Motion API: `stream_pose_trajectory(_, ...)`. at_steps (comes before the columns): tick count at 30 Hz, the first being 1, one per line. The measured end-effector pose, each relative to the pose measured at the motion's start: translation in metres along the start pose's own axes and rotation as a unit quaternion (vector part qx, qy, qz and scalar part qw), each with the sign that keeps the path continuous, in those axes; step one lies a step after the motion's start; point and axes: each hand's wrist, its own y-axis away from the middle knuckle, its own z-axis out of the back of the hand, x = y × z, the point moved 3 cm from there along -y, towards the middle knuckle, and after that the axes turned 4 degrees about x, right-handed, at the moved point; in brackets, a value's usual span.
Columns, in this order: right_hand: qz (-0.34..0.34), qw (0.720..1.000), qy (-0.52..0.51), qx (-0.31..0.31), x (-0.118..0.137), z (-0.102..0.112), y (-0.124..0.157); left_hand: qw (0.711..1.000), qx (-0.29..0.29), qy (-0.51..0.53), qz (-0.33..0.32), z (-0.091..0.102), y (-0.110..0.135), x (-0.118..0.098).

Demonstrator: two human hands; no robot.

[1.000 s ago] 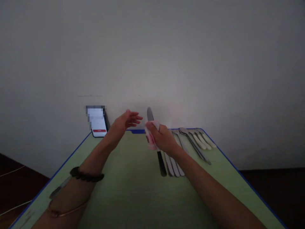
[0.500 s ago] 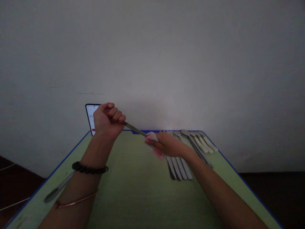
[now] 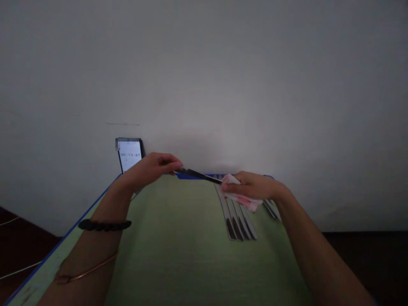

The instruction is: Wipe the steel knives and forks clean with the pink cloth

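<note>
My left hand is closed on one end of a table knife, which it holds level above the far part of the green table. Around the knife's other end my right hand is closed on a pink and white cloth, and the cloth wraps that end. Three knives lie side by side on the table just under my right hand.
A phone with a lit timer screen leans against the white wall at the table's far left corner. More cutlery lies behind my right wrist, mostly hidden. The table has a blue edge; dark floor shows on both sides.
My left hand took hold of the knife that my right hand held upright and turned it level. My right hand slid right along it with the cloth.
</note>
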Motion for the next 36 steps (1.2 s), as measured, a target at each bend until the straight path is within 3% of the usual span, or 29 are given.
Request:
stream_pose_trajectory(3,-0.033,0.997,-0.055,0.036,-0.001,-0.004,0.002,0.994,0.066,-0.078,0.024,-0.003,0.004,-0.001)
stream_pose_trajectory(7,0.003,0.994,-0.069,0.086,0.013,-0.021,-0.006,0.980,0.160,-0.115,0.035,-0.022,0.007,-0.009)
stream_pose_trajectory(11,0.024,0.997,-0.033,0.069,0.025,-0.032,-0.019,0.971,0.204,-0.122,0.027,-0.037,0.005,-0.014)
stream_pose_trajectory(14,0.029,0.999,0.009,0.025,0.024,-0.028,-0.021,0.975,0.184,-0.125,0.029,-0.033,0.004,-0.011)
stream_pose_trajectory(18,0.023,0.999,0.032,0.018,0.013,-0.014,-0.014,0.980,0.132,-0.144,0.023,-0.013,0.005,-0.002)
stream_pose_trajectory(23,0.016,1.000,-0.012,0.018,0.000,0.000,-0.004,0.977,0.098,-0.187,0.016,0.009,0.009,0.009)
stream_pose_trajectory(32,-0.025,0.996,-0.087,-0.022,-0.008,0.013,0.016,0.980,0.055,-0.188,0.020,0.016,0.012,0.011)
stream_pose_trajectory(36,-0.059,0.991,-0.104,-0.055,-0.022,0.028,0.032,0.977,0.039,-0.207,0.036,0.036,0.016,0.027)
